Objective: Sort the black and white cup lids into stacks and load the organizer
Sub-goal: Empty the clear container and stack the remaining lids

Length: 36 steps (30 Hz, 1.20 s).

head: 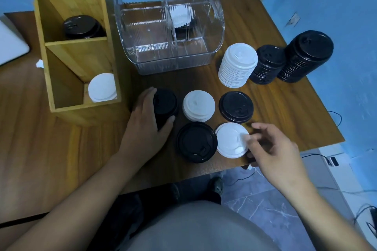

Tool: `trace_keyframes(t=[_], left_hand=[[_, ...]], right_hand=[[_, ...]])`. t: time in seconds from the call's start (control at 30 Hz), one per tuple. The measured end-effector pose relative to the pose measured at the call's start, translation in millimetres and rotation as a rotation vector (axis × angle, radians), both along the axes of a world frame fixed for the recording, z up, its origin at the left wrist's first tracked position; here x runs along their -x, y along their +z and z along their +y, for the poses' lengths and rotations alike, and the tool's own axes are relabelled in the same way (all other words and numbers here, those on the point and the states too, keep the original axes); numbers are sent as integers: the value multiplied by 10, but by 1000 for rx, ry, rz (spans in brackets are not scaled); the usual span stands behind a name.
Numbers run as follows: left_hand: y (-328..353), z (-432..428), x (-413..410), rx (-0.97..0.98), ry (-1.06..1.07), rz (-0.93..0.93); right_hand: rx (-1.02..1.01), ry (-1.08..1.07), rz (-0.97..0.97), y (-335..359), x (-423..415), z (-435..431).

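My left hand [146,116] grips a short stack of black lids [166,104] on the table, fingers and thumb curled round its left side. My right hand [271,146] pinches the right edge of a single white lid [230,139] near the table's front edge. Between them lie a black lid [196,141], a small white stack [199,106] and a flat black lid [236,107]. A tall white stack [237,65] and two tall black stacks [268,64] [306,56] stand at the right. The wooden organizer [75,47] holds black lids [81,26] and white lids [102,87].
A clear plastic bin [169,26] with dividers stands behind the loose lids, with white lids [179,16] in a back compartment. The table's front edge [204,171] runs just below my right hand. Cables lie on the tiled floor at the right.
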<state>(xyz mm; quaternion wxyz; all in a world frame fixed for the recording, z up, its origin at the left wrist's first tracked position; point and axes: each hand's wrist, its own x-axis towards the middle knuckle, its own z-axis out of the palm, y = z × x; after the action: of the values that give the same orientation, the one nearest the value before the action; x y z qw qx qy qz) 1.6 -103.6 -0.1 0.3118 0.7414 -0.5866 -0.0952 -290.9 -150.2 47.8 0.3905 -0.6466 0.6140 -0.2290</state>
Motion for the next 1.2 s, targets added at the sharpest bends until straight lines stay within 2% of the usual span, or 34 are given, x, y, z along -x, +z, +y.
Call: trace_keyframes(t=[0.1, 0.23, 0.3, 0.37, 0.57, 0.63, 0.73, 0.8, 0.87, 1.0, 1.07, 1.2], left_hand=[[-5, 4, -3, 4, -6, -6], [-22, 1, -13, 2, -10, -17], [-23, 1, -15, 4, -12, -18], [-18, 1, -14, 4, -11, -13], [-9, 7, -10, 0, -9, 0], [-8, 12, -11, 0, -11, -1], [-17, 11, -21, 2, -13, -19], [-16, 10, -18, -2, -15, -23], [-9, 10, -15, -5, -12, -18], [-9, 6, -14, 0, -3, -9], [-1, 5, -9, 0, -5, -2], [9, 14, -7, -4, -6, -1]], right_hand=[[272, 252, 303, 35, 144, -15], [293, 720, 297, -6, 230, -165], [339, 832, 354, -50, 201, -198], [405, 801, 448, -49, 158, -194], [524, 470, 799, -24, 21, -46], [504, 551, 707, 10, 49, -56], [394, 827, 510, 36, 120, -187], [354, 908, 495, 23, 139, -264], [373, 866, 542, 16, 114, -276], [499, 651, 773, 26, 12, -204], [499, 667, 733, 19, 36, -205], [311, 866, 445, -3, 163, -295]])
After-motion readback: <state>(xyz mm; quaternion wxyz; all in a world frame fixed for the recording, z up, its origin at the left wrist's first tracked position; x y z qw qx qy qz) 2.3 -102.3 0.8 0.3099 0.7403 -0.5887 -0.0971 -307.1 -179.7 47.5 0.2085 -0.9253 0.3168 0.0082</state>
